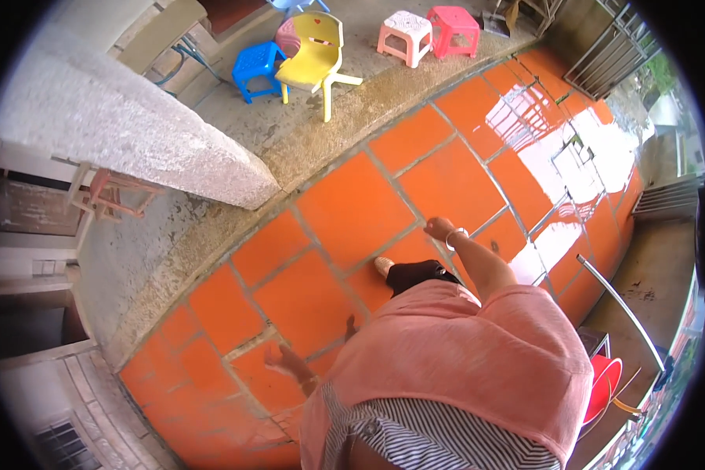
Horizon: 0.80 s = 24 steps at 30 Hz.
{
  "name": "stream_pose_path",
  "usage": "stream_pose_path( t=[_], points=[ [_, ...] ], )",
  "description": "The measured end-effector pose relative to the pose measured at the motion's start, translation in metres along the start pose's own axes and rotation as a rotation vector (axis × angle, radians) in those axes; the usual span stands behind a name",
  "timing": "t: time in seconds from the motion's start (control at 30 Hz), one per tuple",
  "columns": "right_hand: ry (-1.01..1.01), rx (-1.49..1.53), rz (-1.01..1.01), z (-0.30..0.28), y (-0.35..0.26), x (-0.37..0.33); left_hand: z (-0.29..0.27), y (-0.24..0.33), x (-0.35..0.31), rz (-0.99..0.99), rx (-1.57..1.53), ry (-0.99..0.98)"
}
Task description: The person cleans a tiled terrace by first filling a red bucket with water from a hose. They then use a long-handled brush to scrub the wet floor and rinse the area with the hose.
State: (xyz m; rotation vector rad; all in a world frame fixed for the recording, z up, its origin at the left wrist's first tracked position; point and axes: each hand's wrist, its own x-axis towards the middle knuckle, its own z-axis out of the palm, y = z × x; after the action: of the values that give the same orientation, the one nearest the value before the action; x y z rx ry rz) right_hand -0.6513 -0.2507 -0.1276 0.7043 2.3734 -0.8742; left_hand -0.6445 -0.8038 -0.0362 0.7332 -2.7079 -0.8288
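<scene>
Nearest the camera, at six o'clock, the person's pink short-sleeved top (462, 360) and striped grey-and-white garment (446, 446) fill the lower frame and hide most of the legs.

The left hand (283, 362), at seven o'clock, hangs over the wet orange square floor tiles (352, 211). Its fingers are spread apart and it holds nothing. It is blurred, so finer detail cannot be made out.

The right hand (439, 229), just right of centre, extends outward over the same tiles. It appears loosely curled and empty, but whether the fingers are together or apart cannot be told. A thin pale bangle (456, 237) circles that wrist. One foot in a light shoe (383, 266) shows below a black trouser leg (419, 274).

At four o'clock, a red round plastic basin (603, 388) is partly cut off behind the top, with a slim grey metal rod (619, 301) slanting above it.

At ten o'clock stands a rough grey concrete wall block (125, 133).

Farthest, at twelve o'clock, on the bare concrete apron (384, 86): a blue plastic stool (258, 69), a yellow plastic child's chair (315, 55), a pale pink plastic stool (406, 35) and a bright pink plastic stool (454, 30).

No packages, labels or signs are discernible.
</scene>
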Motion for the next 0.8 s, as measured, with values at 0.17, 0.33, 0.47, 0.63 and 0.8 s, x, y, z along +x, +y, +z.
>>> stream_pose_path(
  t=[0.17,0.33,0.47,0.63,0.8],
  points=[
    [0.268,0.339,-0.034,-0.057,-0.026,0.017,0.042,0.129,0.054,0.201,-0.233,-0.157],
    [0.151,0.284,0.083,-0.058,0.048,0.018,0.081,0.207,0.095,0.554,-0.222,-0.194],
    [0.016,0.328,0.134,-0.036,0.104,0.022,0.122,0.244,0.093,0.702,-0.285,-0.068],
    [-0.028,0.445,0.359,-0.053,0.114,0.033,0.109,0.242,0.044,0.578,-0.308,-0.072],
    [-0.028,0.449,0.312,-0.081,0.069,0.075,0.124,0.119,0.049,0.291,-0.289,0.031]
  ],
)
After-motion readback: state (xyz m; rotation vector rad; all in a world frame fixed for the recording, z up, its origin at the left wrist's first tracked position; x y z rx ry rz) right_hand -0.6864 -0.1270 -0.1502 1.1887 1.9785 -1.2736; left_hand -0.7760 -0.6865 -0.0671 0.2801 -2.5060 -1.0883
